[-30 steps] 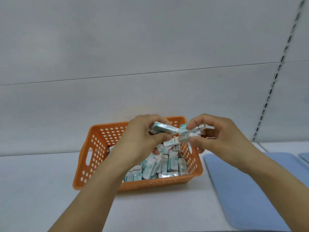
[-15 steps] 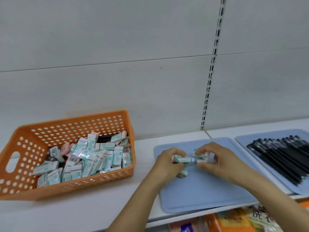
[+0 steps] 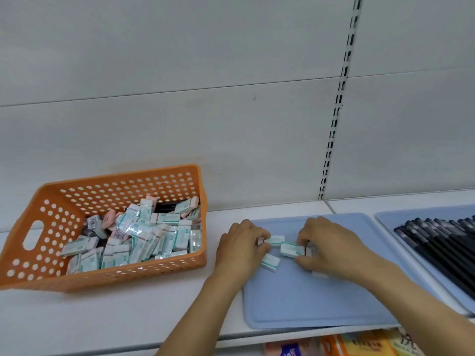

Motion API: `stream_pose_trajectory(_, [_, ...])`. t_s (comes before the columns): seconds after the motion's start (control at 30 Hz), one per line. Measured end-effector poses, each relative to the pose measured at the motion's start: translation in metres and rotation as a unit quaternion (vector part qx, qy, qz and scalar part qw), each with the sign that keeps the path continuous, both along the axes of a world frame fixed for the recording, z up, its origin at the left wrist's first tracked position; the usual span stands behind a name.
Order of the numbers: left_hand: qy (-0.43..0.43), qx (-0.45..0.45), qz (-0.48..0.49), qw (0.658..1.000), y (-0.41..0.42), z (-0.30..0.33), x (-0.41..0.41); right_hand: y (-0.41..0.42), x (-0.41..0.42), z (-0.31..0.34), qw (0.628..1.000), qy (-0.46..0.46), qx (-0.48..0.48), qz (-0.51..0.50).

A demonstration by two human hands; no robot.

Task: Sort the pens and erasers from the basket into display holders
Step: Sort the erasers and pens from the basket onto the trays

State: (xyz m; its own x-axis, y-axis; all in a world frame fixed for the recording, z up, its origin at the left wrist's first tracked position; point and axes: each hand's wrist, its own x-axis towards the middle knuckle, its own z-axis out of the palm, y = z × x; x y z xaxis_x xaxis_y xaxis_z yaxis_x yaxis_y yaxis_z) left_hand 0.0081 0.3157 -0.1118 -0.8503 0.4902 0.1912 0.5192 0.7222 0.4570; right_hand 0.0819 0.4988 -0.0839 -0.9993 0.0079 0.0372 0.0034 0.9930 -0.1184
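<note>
Two hands are seen at lower centre of the frame, lowered onto a blue tray [image 3: 308, 304] lying on a white shelf [image 3: 128, 317]. An eraser [image 3: 274, 240] is pinched in the curled grip of the left hand [image 3: 240, 249]; a second eraser [image 3: 291, 249] is pinched in the curled grip of the right hand [image 3: 331, 244]. A loose eraser [image 3: 270, 262] lies on the tray between them. At left, further erasers are heaped in an orange basket [image 3: 108, 274]. At far right, black pens [image 3: 442, 242] are laid on a second blue tray [image 3: 385, 217].
</note>
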Motion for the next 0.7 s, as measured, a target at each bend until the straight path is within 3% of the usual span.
stream_pose_trajectory(0.23, [0.084,-0.154,0.028,0.984,0.011,0.01,-0.025,0.007,-0.039,0.002,0.999,0.013,0.007,-0.034])
stream_pose_trajectory(0.3, [0.067,-0.139,0.043,0.987,0.011,0.009,-0.032,0.004,-0.047,-0.005,0.999,-0.007,-0.043,-0.026])
stream_pose_trajectory(0.4, [0.033,-0.027,0.034,0.999,0.003,0.007,-0.023,0.015,-0.043,-0.007,0.996,0.002,-0.085,-0.007])
stream_pose_trajectory(0.5, [-0.061,0.069,-0.061,0.994,-0.016,0.002,0.005,0.035,-0.017,0.006,0.986,-0.076,-0.134,0.067])
stream_pose_trajectory(0.6, [-0.111,0.024,-0.116,0.987,-0.029,0.0,0.011,0.039,0.002,0.014,0.971,-0.183,-0.116,0.102])
stream_pose_trajectory(0.7, [-0.06,0.005,-0.097,0.993,-0.026,0.002,0.006,0.031,-0.002,0.006,0.986,-0.11,-0.068,0.101])
